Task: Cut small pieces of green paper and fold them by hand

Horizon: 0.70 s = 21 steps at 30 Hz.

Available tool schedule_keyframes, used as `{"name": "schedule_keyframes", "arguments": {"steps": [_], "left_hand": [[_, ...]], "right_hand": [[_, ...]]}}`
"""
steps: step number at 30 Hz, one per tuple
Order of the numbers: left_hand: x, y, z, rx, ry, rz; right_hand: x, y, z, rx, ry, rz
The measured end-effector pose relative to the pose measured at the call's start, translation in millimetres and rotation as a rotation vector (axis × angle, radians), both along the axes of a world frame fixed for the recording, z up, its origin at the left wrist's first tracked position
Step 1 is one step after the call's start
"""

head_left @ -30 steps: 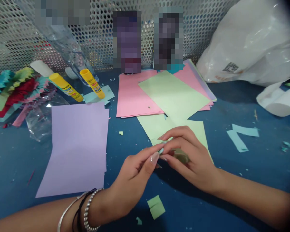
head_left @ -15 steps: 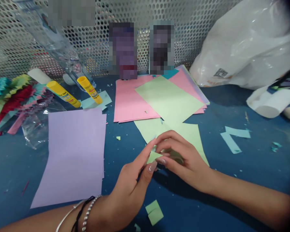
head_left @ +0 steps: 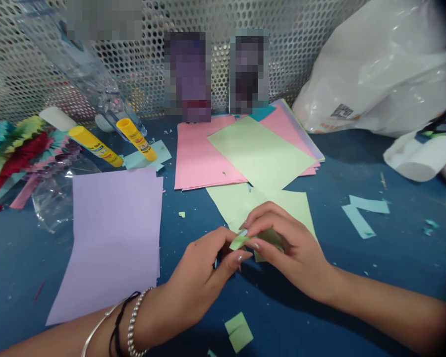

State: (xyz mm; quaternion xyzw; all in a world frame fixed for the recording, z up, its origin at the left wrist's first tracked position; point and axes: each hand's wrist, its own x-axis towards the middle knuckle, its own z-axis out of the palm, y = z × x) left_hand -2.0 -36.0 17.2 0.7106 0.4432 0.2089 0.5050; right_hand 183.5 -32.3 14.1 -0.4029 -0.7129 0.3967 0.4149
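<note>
Light-green paper piece (head_left: 238, 242): held in the fingers, on the near side of the pink paper stack (head_left: 196, 153). The right hand (head_left: 290, 250) pinches it between thumb and fingertips. The left hand (head_left: 200, 280) meets it at the opposite end, index finger bent close against the piece and thumb extended just below; whether these digits grip it cannot be told. A beaded bracelet (head_left: 134, 322) encircles the left wrist.

Surrounding items are located from the pink paper stack. Near side, partly behind the right hand: a lower green sheet (head_left: 297, 210). Near side, beyond the hands toward the wearer: two small green squares (head_left: 241, 337), lying together on the blue table (head_left: 193, 208). On top, set diagonally: an upper green sheet (head_left: 263, 148). Left and nearer: a lavender sheet (head_left: 115, 238). Left: two yellow glue sticks (head_left: 96, 146); farther left, pleated paper fans (head_left: 29, 151). Right and nearer: two pale-blue strips (head_left: 367, 204). Right: a white plastic bag (head_left: 379, 74). Behind: a perforated metal panel (head_left: 152, 59).
</note>
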Motion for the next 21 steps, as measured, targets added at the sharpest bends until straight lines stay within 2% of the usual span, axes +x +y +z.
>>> {"name": "schedule_keyframes", "arguments": {"steps": [7,16,21], "left_hand": [[-0.1,2.1,1.2,0.037,-0.027,-0.081],[0.5,1.3,0.5,0.041,-0.039,-0.083],[1.6,1.3,3.3,0.029,-0.026,-0.071]], "right_hand": [[-1.1,1.4,-1.1,-0.039,-0.047,0.004],[-2.6,-0.1,-0.3,-0.161,-0.072,0.039],[-1.8,-1.4,0.6,-0.131,-0.048,0.052]]}}
